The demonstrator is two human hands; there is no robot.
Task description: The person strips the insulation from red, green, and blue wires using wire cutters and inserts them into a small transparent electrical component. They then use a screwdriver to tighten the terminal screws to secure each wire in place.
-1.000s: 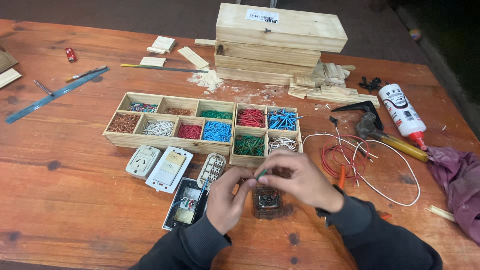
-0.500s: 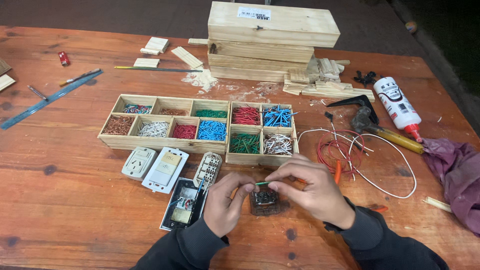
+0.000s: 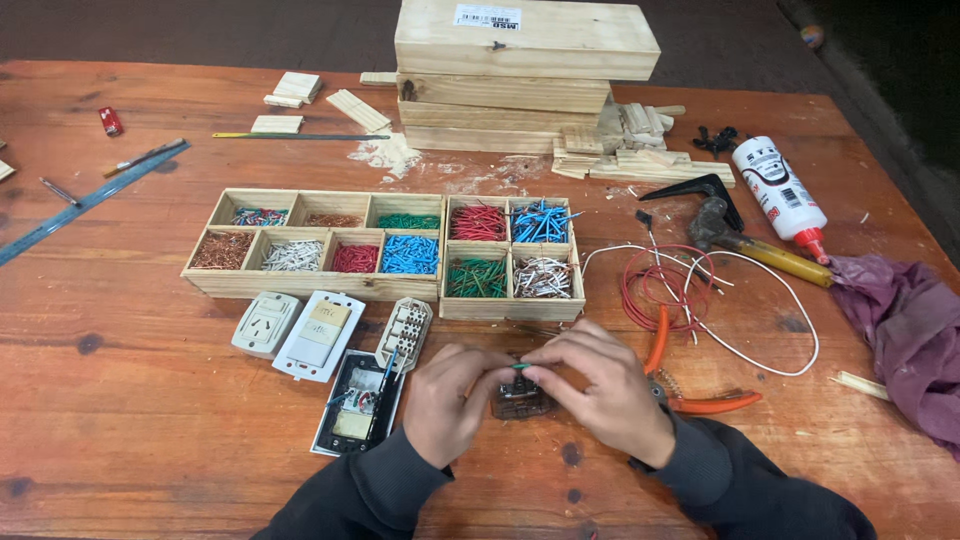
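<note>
A small dark electrical part (image 3: 522,400) is held on the wooden table (image 3: 120,440), near its front edge, between the two hands. The left hand (image 3: 452,400) is closed on its left side, and the right hand (image 3: 600,392) is closed over its top, where a short green wire (image 3: 520,367) is pinched by the fingertips. Most of the part is hidden by the fingers, so its shape cannot be told well.

Just left of the left hand a black switch plate (image 3: 358,403) is laid flat, and beside it a white terminal block (image 3: 404,333), a white switch (image 3: 319,335) and a white socket (image 3: 265,324) are placed in a row. Behind the hands two wooden trays (image 3: 385,245) are set side by side, their compartments filled with cut wires sorted by colour. To the right of the right hand orange pliers (image 3: 690,385) are found, partly under loops of red and white wire (image 3: 690,290). Further right a hammer (image 3: 735,235), a glue bottle (image 3: 780,195) and a purple cloth (image 3: 905,340) are seen. At the far edge a stack of wooden boxes (image 3: 520,75) is standing, and a blue ruler (image 3: 85,205) lies far left.
</note>
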